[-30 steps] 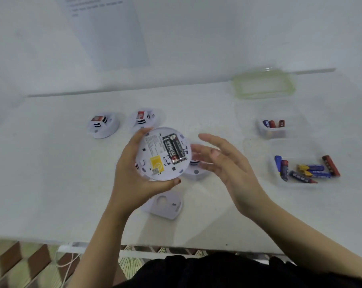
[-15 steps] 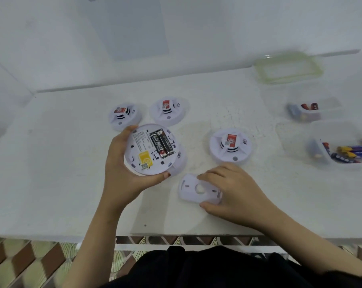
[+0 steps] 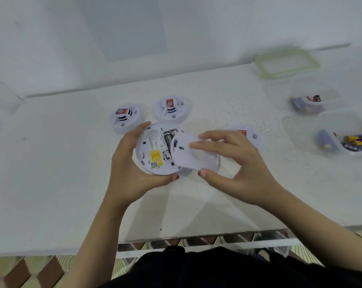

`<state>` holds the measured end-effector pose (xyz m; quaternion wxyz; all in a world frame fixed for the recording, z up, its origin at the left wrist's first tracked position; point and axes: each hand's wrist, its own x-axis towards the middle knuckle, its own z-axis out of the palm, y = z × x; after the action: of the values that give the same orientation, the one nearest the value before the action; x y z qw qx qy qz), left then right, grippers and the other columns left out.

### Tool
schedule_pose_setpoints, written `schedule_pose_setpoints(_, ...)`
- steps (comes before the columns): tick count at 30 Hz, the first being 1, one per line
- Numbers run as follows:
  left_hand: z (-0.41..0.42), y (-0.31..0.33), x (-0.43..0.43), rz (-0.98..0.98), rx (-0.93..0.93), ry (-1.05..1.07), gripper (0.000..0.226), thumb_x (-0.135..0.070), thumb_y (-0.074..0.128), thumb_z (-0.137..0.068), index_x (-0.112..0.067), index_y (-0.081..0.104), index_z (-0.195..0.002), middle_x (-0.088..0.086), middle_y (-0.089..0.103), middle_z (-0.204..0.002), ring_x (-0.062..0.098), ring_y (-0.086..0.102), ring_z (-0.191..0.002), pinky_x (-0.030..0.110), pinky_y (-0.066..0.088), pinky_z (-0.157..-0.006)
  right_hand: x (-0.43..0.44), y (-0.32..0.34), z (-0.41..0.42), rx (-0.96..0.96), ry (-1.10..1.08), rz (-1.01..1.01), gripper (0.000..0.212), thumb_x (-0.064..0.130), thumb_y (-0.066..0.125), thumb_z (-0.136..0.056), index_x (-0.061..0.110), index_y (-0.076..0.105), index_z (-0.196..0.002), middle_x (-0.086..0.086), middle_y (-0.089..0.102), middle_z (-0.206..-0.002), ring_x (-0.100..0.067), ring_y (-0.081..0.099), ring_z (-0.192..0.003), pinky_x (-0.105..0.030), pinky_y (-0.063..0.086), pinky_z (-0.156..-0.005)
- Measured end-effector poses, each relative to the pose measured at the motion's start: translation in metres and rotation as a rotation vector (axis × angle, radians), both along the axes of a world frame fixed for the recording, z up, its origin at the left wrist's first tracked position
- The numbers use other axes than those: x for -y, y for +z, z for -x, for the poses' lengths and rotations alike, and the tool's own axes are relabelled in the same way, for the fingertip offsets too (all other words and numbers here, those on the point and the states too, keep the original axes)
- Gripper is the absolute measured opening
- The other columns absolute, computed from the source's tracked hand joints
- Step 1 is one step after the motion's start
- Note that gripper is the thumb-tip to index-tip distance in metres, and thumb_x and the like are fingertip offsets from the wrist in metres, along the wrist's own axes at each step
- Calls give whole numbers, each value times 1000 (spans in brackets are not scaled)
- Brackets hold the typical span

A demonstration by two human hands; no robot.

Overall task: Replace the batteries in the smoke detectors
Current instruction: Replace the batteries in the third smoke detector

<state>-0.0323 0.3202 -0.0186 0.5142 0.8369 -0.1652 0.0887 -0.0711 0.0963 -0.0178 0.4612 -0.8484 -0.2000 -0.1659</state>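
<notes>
My left hand (image 3: 132, 169) grips a round white smoke detector (image 3: 153, 150) above the table, its back facing up with a yellow sticker and black batteries partly showing. My right hand (image 3: 234, 161) pinches the white battery cover (image 3: 186, 152) and holds it over the detector's battery bay, hiding most of the batteries. Three other smoke detectors stand on the table: one at the back left (image 3: 126, 118), one behind the held unit (image 3: 171, 109), and one partly hidden behind my right hand (image 3: 250, 136).
Two clear plastic tubs with loose batteries sit at the right, a near one (image 3: 346, 138) and a far one (image 3: 308, 102). A green-rimmed lid (image 3: 286, 63) lies at the back right. The white table (image 3: 51, 183) ends at a front edge near my body.
My right hand picked the battery cover up from the table and brought it onto the back of the detector held by my left hand.
</notes>
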Motion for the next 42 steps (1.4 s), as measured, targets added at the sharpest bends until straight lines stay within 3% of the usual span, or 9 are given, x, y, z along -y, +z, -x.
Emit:
schedule_pose_setpoints(2, -1, 1, 2, -13, -3, -50, 102, -32, 92, -37, -22, 47, -128, -41, 55, -114, -15, 54, -108, 2, 42, -83, -2, 6, -9, 78, 20, 136, 38, 31, 69, -76, 26, 68, -113, 6, 59, -120, -12, 50, -113, -29, 36, -97)
schedule_pose_setpoints(5, -3, 5, 6, -7, -10, -100, 98, -38, 89, -39, -29, 47, -128, -30, 59, -117, -8, 56, -110, 4, 44, -82, -5, 12, -19, 148, 56, 255, 36, 30, 73, -74, 26, 70, -110, 5, 60, -121, -16, 53, -112, -40, 38, -94)
schedule_pose_setpoints(8, -6, 7, 8, 8, -8, -144, 99, -39, 87, -42, -23, 48, -131, -14, 59, -123, 0, 57, -113, 9, 46, -86, -8, 16, -25, 171, 86, 285, 35, 30, 73, -75, 28, 69, -110, 8, 61, -122, -15, 54, -112, -42, 37, -94)
schedule_pose_setpoints(14, -17, 7, 8, -17, 26, -168, 100, -41, 87, -40, -25, 48, -131, -14, 57, -125, 9, 56, -116, 17, 47, -91, -10, 20, -33, 141, 88, 310, 36, 34, 71, -77, 31, 68, -113, 14, 60, -125, -14, 52, -113, -41, 34, -95)
schedule_pose_setpoints(24, -22, 6, 9, -41, 37, -144, 96, -42, 89, -40, -41, 45, -125, -27, 56, -119, -1, 55, -113, 7, 44, -87, -10, 20, -41, 92, 54, 318, 35, 42, 70, -75, 37, 68, -109, 18, 59, -123, -11, 49, -110, -35, 29, -99)
schedule_pose_setpoints(27, -23, 4, 10, -71, 57, -126, 100, -32, 95, -39, -40, 44, -125, -32, 54, -118, -6, 54, -111, 4, 42, -85, -11, 19, -41, 71, 35, 320, 35, 44, 67, -75, 38, 68, -110, 15, 58, -124, -11, 47, -113, -37, 29, -101)
schedule_pose_setpoints(33, -24, 7, 8, -23, -7, -177, 99, -22, 93, -39, -27, 49, -128, -23, 58, -118, -2, 56, -113, 7, 44, -85, -9, 19, -38, -36, 43, 230, 38, 48, 64, -75, 45, 63, -113, 9, 45, -133, -10, 34, -124, -38, 29, -106)
schedule_pose_setpoints(38, -23, 12, 7, -25, -66, -250, 103, -37, 89, -39, -25, 50, -133, -20, 57, -124, 2, 55, -118, 9, 44, -88, 0, 22, -40, -187, 121, 201, 44, 56, 65, -71, 56, 57, -114, 14, 18, -153, -4, 12, -140, -22, 14, -108)
schedule_pose_setpoints(42, -22, 15, 9, 16, -95, -265, 102, -35, 89, -39, -28, 50, -133, -18, 58, -125, 3, 55, -119, 10, 45, -88, 1, 21, -38, -275, 186, 73, 42, 53, 62, -75, 53, 57, -117, 11, 26, -153, -1, 15, -141, -34, 23, -112)
